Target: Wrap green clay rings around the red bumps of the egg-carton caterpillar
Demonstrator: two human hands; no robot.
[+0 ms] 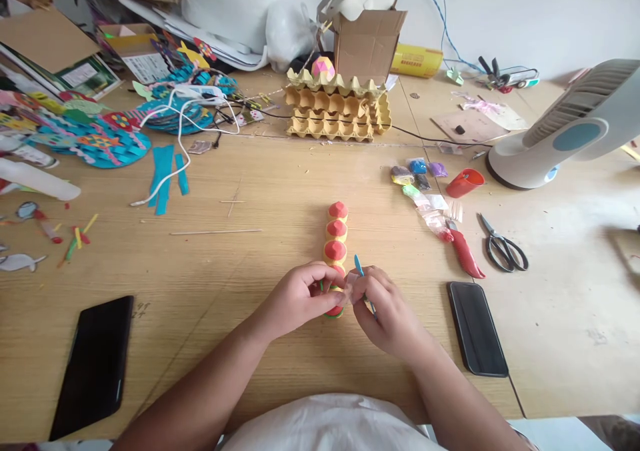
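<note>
A row of yellow egg-carton cups (337,232) with red clay tops lies on the wooden table (250,191), running away from me. My left hand (300,298) is closed around the near end of that row. My right hand (387,311) is closed too, pinching a thin blue tool (359,264) and a small clear plastic bag against the same end. Green and red bits show between my fingers at the row's nearest cup (334,312).
Black phones lie at the near left (95,364) and near right (477,328). Scissors (503,248), a red-handled cutter (465,251), clay packets (417,171) and a red cup (465,182) sit right. A fan (565,131), egg trays (335,108) and paper crafts (100,138) stand behind.
</note>
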